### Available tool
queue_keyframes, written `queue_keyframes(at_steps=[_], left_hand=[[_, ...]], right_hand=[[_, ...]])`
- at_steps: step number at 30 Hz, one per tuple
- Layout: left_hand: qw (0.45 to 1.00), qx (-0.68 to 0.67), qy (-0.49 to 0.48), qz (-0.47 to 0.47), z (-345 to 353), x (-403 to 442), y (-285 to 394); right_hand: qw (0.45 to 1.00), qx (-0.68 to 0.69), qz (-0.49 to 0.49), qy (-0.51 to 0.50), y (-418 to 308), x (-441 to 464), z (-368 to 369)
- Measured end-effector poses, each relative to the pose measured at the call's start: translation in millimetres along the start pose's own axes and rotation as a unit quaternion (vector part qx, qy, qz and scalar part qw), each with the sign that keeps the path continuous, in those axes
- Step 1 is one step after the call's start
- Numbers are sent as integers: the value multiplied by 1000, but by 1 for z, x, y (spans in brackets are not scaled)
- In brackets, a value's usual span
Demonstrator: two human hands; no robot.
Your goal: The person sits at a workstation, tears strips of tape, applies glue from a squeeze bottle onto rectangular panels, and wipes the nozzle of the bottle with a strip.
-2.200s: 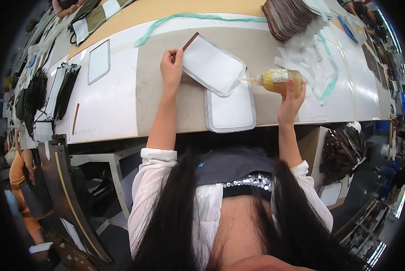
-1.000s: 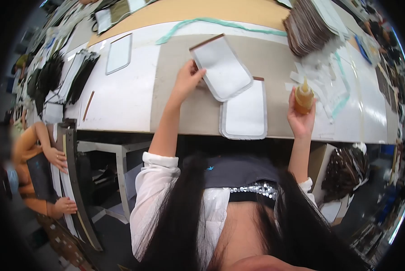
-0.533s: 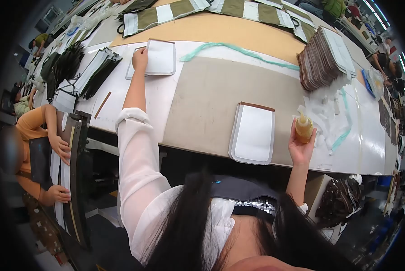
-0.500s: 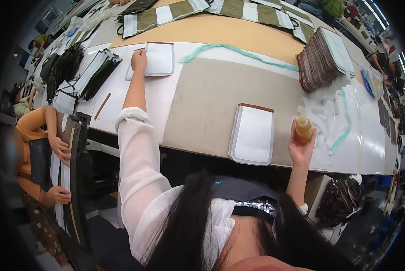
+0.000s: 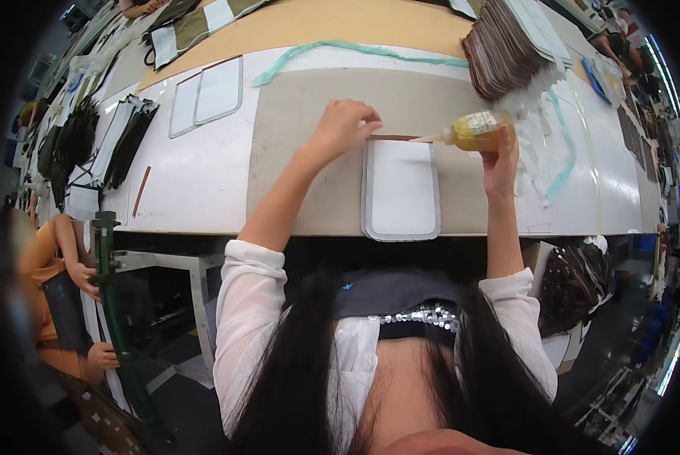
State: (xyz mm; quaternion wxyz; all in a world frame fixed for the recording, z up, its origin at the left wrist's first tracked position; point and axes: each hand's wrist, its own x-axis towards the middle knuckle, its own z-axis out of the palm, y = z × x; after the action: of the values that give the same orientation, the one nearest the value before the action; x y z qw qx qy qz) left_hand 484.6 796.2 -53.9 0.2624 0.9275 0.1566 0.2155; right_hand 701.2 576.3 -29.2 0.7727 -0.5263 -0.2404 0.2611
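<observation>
My right hand (image 5: 499, 163) is wrapped round a squeeze bottle of yellowish liquid (image 5: 482, 130), tipped sideways. Its thin nozzle points left and sits at the brown strip along the top edge of a white panel (image 5: 402, 189). That panel has a grey border and rounded lower corners, and lies at the table's front edge. My left hand (image 5: 345, 125) hovers by the panel's top left corner, fingers loosely bent and apart, holding nothing I can see. Two similar white panels (image 5: 220, 89) overlap on the table to the left.
A tall stack of brown-edged panels (image 5: 503, 49) stands back right, near a green ribbon (image 5: 355, 45) and crumpled clear plastic. Dark fabric pieces (image 5: 124, 144) lie at left. A co-worker in orange (image 5: 48, 258) sits at left beside a green metal frame (image 5: 112, 303).
My left hand has left the panels at the far left and come across to the near panel. My right hand has tipped the bottle over and brought its nozzle to the brown strip.
</observation>
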Motion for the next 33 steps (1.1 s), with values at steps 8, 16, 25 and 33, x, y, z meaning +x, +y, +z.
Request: queue_keyframes(at_steps=[8, 16, 25, 33], left_hand=[[998, -37, 11, -46, 27, -11, 19], [999, -32, 25, -25, 30, -12, 18], [998, -43, 32, -22, 33, -13, 12], [991, -111, 68, -32, 28, -9, 20]], right_hand=[[993, -105, -42, -31, 9, 1, 11], [987, -137, -70, -41, 13, 3, 12], [986, -153, -62, -36, 13, 2, 10], [982, 109, 149, -33, -11, -16, -1]])
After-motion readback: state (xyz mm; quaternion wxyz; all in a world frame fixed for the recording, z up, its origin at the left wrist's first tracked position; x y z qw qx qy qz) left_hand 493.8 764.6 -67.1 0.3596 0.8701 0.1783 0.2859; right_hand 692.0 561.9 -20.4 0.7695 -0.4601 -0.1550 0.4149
